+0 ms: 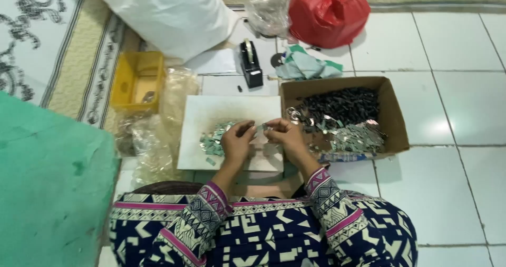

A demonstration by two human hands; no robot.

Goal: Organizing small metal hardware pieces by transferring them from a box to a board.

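My left hand [237, 140] and my right hand [283, 132] meet over a white board [232, 111] on the floor, fingertips pinched together on a small silvery piece [262, 126]. A heap of small greenish-silver pieces [214, 139] lies on the board just left of my left hand. To the right stands an open cardboard box [394, 114] holding several dark small parts [340, 106] and shiny silver pieces [356, 136]. Patterned sleeves cover both forearms.
A yellow plastic tub [138, 80] and clear plastic bags [153, 135] lie left of the board. A black tape dispenser [251, 62], folded green cloth [305, 65], a red bag [328, 11] and a white sack [168, 11] sit beyond. A green mat [50, 183] lies at left.
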